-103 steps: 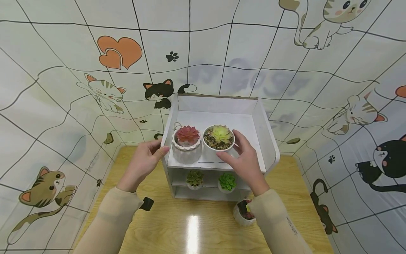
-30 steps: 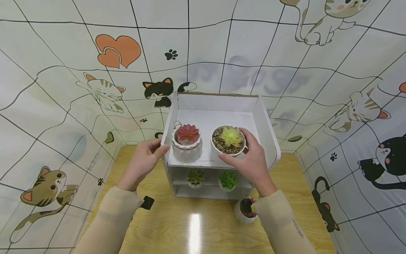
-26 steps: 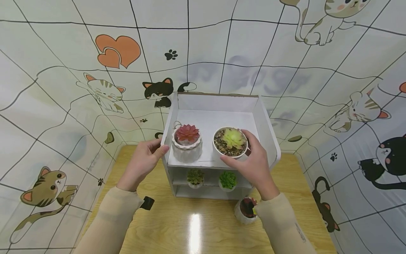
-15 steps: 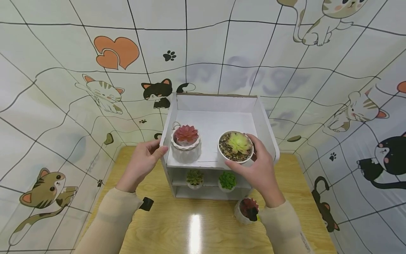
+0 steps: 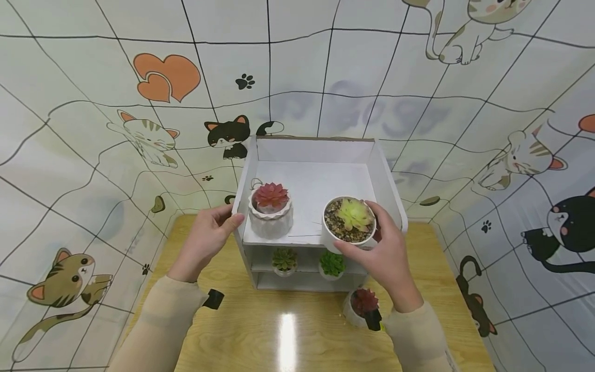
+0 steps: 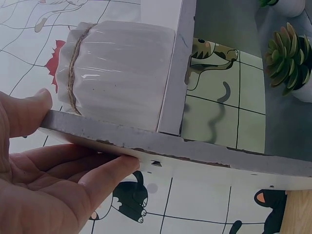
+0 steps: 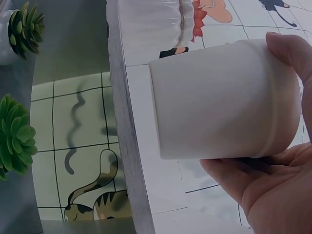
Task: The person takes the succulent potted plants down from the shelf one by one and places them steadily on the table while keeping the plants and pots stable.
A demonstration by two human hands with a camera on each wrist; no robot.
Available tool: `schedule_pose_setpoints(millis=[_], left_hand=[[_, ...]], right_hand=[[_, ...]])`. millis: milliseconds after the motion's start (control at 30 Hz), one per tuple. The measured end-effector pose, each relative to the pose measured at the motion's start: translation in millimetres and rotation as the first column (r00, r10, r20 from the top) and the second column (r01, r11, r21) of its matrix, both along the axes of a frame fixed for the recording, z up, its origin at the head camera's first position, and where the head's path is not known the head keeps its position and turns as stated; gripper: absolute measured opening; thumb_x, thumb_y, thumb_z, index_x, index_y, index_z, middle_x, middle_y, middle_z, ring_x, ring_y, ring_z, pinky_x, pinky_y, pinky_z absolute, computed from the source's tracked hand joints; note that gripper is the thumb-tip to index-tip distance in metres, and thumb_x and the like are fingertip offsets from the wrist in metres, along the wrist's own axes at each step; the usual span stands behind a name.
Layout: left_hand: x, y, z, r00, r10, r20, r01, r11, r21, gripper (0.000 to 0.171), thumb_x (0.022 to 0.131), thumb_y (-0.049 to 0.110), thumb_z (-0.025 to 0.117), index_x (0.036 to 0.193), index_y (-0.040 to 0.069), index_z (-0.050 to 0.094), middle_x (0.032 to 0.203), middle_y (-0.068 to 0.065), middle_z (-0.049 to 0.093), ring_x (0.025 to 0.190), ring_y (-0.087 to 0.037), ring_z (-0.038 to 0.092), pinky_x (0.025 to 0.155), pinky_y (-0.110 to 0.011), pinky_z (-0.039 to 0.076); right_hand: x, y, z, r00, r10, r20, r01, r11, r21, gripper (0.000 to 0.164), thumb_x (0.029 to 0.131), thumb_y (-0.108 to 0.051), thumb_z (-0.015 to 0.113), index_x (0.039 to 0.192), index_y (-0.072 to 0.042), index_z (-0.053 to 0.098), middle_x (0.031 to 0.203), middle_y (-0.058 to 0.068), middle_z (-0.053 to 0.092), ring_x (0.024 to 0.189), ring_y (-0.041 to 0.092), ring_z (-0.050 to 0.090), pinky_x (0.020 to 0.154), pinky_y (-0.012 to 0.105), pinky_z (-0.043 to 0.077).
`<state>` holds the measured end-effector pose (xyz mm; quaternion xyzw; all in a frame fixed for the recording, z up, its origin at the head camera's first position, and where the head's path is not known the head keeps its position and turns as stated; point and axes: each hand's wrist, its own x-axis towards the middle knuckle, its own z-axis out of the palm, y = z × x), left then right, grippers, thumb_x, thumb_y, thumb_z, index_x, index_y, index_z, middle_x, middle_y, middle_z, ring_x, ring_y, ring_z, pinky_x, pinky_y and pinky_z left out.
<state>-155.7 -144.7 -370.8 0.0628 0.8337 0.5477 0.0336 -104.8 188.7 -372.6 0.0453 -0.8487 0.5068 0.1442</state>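
My right hand (image 5: 388, 253) grips a white pot (image 7: 219, 102) by its upper part, thumb and fingers on opposite sides. A yellow-green succulent (image 5: 355, 214) stands in brown gravel inside it. The pot is over the front right of the upper board of a white shelf unit (image 5: 321, 175). My left hand (image 5: 202, 240) pinches the unit's left side panel (image 6: 136, 144), thumb at the front edge and fingers along the outer face. Just inside that panel, a white scalloped pot (image 6: 119, 73) with twine round it holds a red succulent (image 5: 271, 196).
On the shelf below sit two small pots, a dull-green succulent (image 5: 284, 259) and a bright-green one (image 5: 332, 263). Another pot with a dark-red plant (image 5: 362, 302) stands on the wooden table (image 5: 251, 330), beneath my right wrist. Cat-patterned cloth (image 5: 297, 67) surrounds the table.
My right hand has carried the yellow-green succulent's pot to the right and toward me, away from the red succulent. My left hand keeps its hold on the side panel.
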Motion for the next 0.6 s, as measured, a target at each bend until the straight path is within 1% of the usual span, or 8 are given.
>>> schedule_pose_setpoints(millis=[67, 100, 233, 433, 600], left_hand=[[0.0, 0.0, 0.0, 1.0, -0.003, 0.001, 0.003, 1.0, 0.005, 0.043, 0.106, 0.014, 0.06, 0.142, -0.008, 0.057, 0.131, -0.025, 0.067, 0.116, -0.032, 0.066, 0.101, -0.039, 0.051], [0.0, 0.0, 0.0, 1.0, -0.003, 0.001, 0.003, 1.0, 0.006, 0.043, 0.106, 0.014, 0.06, 0.142, -0.008, 0.057, 0.131, -0.025, 0.067, 0.116, -0.032, 0.066, 0.102, -0.041, 0.051], [-0.1, -0.6, -0.5, 1.0, -0.002, 0.0, 0.002, 1.0, 0.004, 0.043, 0.106, 0.014, 0.06, 0.142, -0.008, 0.056, 0.131, -0.025, 0.067, 0.115, -0.031, 0.066, 0.103, -0.044, 0.05], [-0.3, -1.0, -1.0, 1.0, -0.002, 0.004, 0.002, 1.0, 0.007, 0.043, 0.106, 0.014, 0.06, 0.142, -0.008, 0.057, 0.131, -0.024, 0.067, 0.116, -0.032, 0.065, 0.104, -0.046, 0.049], [-0.7, -1.0, -1.5, 1.0, -0.002, 0.001, 0.002, 1.0, 0.008, 0.042, 0.106, 0.014, 0.06, 0.141, -0.008, 0.057, 0.13, -0.025, 0.068, 0.114, -0.031, 0.066, 0.102, -0.044, 0.05]], right_hand=[[2.0, 0.0, -0.4, 1.0, 0.0, -0.013, 0.0, 1.0, -0.004, 0.091, 0.073, -0.013, 0.094, 0.15, -0.001, 0.047, 0.145, 0.019, 0.055, 0.122, 0.028, 0.058, 0.092, 0.005, 0.043], [3.0, 0.0, -0.6, 1.0, 0.0, -0.02, 0.0, 1.0, -0.002, 0.091, 0.073, -0.013, 0.094, 0.15, -0.001, 0.047, 0.144, 0.019, 0.055, 0.121, 0.029, 0.059, 0.091, 0.004, 0.043], [6.8, -0.6, -1.3, 0.999, 0.001, -0.032, -0.001, 1.0, 0.0, 0.091, 0.072, -0.013, 0.095, 0.149, 0.0, 0.047, 0.143, 0.02, 0.056, 0.121, 0.03, 0.06, 0.091, 0.003, 0.043], [13.0, -2.6, -1.7, 1.0, -0.003, -0.028, 0.003, 1.0, 0.004, 0.093, 0.071, -0.013, 0.095, 0.149, 0.001, 0.047, 0.143, 0.02, 0.055, 0.123, 0.032, 0.059, 0.093, 0.003, 0.041], [17.7, -3.8, -2.9, 0.999, -0.007, -0.049, 0.007, 1.0, 0.003, 0.092, 0.07, -0.013, 0.096, 0.148, 0.001, 0.048, 0.141, 0.021, 0.057, 0.12, 0.032, 0.06, 0.091, 0.003, 0.043]])
